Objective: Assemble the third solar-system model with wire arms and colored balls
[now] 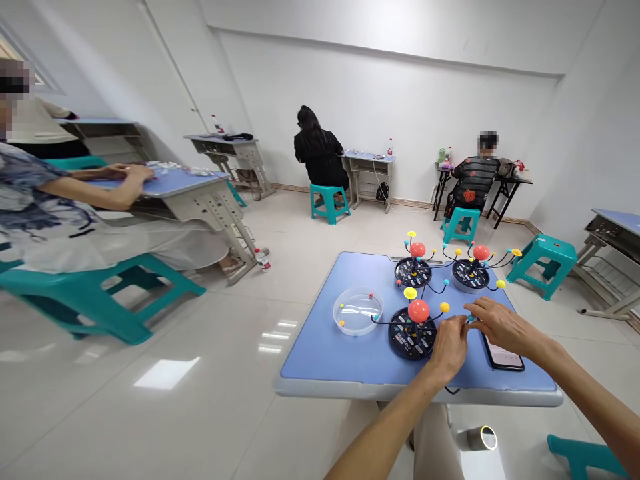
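On the blue desk stands a nearby planet model with a black round base [407, 337], a red ball [419, 311] and curved black arms bearing small balls. My left hand [450, 347] is pinched at the right side of this model, its fingertips around the end of an arm. My right hand [495, 321] meets it, fingers closed on a small blue ball [471, 319]. Behind are two similar models, one with its red ball [417, 250] at the back left, the other [481, 253] at the back right. A yellow ball [445, 307] sits just above my left hand.
A clear round dish [357, 330] with small beads lies left of the models. A phone [505, 357] is partly under my right hand. A metallic cylinder [480, 438] is below the desk edge. Another person's hands [133, 175] work at the left desk; green stools [544, 260] stand around.
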{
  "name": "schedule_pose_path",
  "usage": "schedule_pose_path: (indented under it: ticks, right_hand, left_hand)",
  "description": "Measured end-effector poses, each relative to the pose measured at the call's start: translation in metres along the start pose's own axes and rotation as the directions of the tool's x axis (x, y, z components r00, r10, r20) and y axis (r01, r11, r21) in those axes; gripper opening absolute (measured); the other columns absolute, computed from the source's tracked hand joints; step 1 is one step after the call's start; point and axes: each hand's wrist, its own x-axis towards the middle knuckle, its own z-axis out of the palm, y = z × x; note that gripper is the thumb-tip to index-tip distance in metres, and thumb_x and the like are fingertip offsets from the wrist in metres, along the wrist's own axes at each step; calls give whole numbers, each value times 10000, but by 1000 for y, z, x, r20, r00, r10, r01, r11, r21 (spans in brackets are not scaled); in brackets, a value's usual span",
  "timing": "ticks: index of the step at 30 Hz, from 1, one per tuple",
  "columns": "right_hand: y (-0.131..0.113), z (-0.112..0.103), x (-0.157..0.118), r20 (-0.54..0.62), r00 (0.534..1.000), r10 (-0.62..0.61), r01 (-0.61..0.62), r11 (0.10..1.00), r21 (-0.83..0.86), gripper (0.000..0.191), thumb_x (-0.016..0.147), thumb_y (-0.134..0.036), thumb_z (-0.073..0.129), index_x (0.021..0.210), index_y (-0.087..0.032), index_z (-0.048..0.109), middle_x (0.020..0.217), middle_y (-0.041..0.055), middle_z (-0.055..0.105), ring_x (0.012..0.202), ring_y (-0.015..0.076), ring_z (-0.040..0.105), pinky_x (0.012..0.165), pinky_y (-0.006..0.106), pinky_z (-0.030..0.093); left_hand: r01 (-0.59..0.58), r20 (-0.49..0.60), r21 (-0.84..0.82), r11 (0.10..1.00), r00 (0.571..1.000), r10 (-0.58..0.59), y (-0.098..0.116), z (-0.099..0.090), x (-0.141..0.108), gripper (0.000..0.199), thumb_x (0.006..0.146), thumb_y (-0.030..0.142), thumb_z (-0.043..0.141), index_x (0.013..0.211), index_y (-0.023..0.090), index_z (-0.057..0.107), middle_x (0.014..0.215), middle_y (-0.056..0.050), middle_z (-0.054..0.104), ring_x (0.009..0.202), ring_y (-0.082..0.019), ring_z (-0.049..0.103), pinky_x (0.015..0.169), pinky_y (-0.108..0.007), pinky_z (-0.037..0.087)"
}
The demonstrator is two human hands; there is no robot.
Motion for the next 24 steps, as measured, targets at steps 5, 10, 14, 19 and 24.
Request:
schedule_pose_path:
  ticks: [5, 10, 14, 19, 24]
  right_hand:
    - [7, -11, -9, -14, 999, -42, 41, 998, -51, 285, 899, -260, 525, 1169, -218, 609, 1001, 135, 679, 922, 291, 642, 744, 399, 516]
    - [-9, -37, 8, -140, 988, -67, 59, 996, -61, 290, 934, -379, 472, 1073, -221, 671, 1012, 143, 696, 852, 286, 655, 697, 394, 506]
    - [-66, -53, 53, -128, 986, -107, 113, 993, 40, 285, 949, -380, 455, 925, -239, 701, 944, 102, 702, 816, 236, 639, 678, 339, 481]
    - [-145, -36, 137, 194, 960, -201, 206, 979, -3, 285, 905, -191, 491, 723, -211, 709, 769, 82, 697, 731, 200, 633, 646, 296, 435]
    - [-184, 13, 207, 566, 823, -35, 187, 959, -211, 96, 721, -108, 672, 751, -153, 752, 792, 119, 735, 759, 243, 687, 596, 277, 434]
  left_hand:
    - [-3, -22, 25, 1000, 1000, 4, 2, -5, -11, 347, 860, 58, 418, 1105, 138, 650, 887, -101, 719, 636, -168, 632, 629, -286, 507]
    - [-91, -41, 19, 996, 995, 92, 6, -30, -42, 427, 841, 27, 382, 1174, 122, 633, 945, -122, 717, 698, -177, 644, 708, -317, 543]
    - [-82, -86, 5, 997, 993, 82, 12, -66, -84, 387, 892, 85, 369, 1151, 152, 648, 943, -108, 716, 720, -176, 641, 732, -319, 542]
    - [34, -159, 28, 999, 987, -29, -4, -111, -139, 328, 925, 163, 371, 974, 186, 695, 856, -87, 716, 742, -182, 647, 691, -295, 531]
    - [74, -277, 15, 997, 958, -67, -36, -140, -172, 337, 958, 250, 346, 1012, 185, 672, 852, -73, 726, 665, -153, 648, 635, -264, 537]
